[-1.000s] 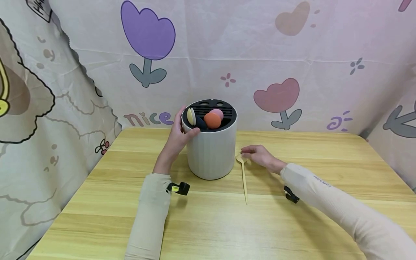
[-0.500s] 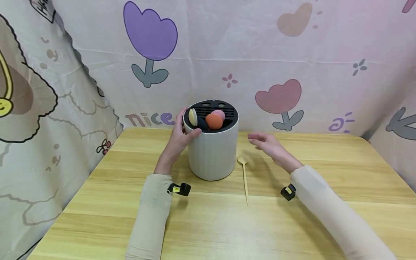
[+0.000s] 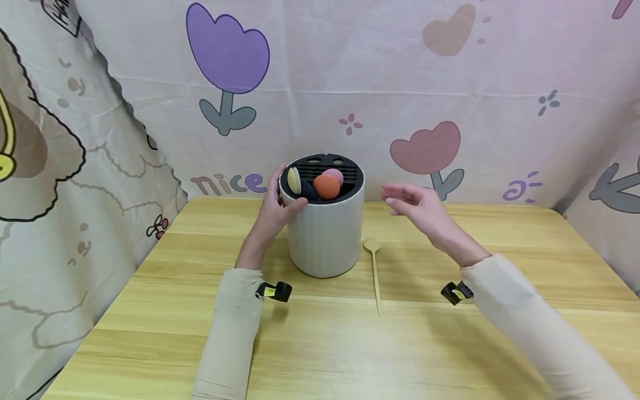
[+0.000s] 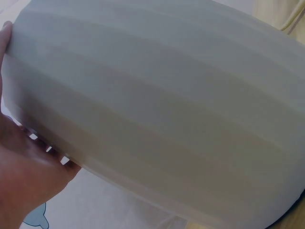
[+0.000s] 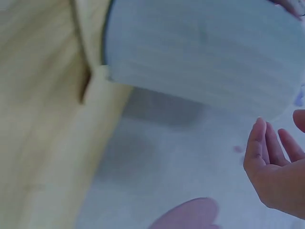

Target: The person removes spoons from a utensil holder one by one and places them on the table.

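A white ribbed utensil holder [image 3: 325, 239] with a black slotted top stands upright on the table. My left hand [image 3: 275, 214] holds it by the upper left side, thumb on the front near the rim; in the left wrist view the fingers reach round behind the white wall [image 4: 157, 105]. Out of the slots stick rounded orange [image 3: 326, 186], pink, yellow and dark blue ends. My right hand [image 3: 427, 214] hovers to the right of the holder, fingers loosely bent and holding nothing. A pale yellow spoon [image 3: 375, 278] lies on the table below it, bowl toward the back, beside the holder's base.
The light wooden table [image 3: 320, 355] reaches back to a patterned cloth [image 3: 320, 66] hung close behind the holder. More of this cloth hangs along the left and right sides. A small black camera sits on each wrist.
My right hand has let go of the spoon's bowl and risen up and back, away from it. The spoon stays on the table; the left hand and holder have not moved.
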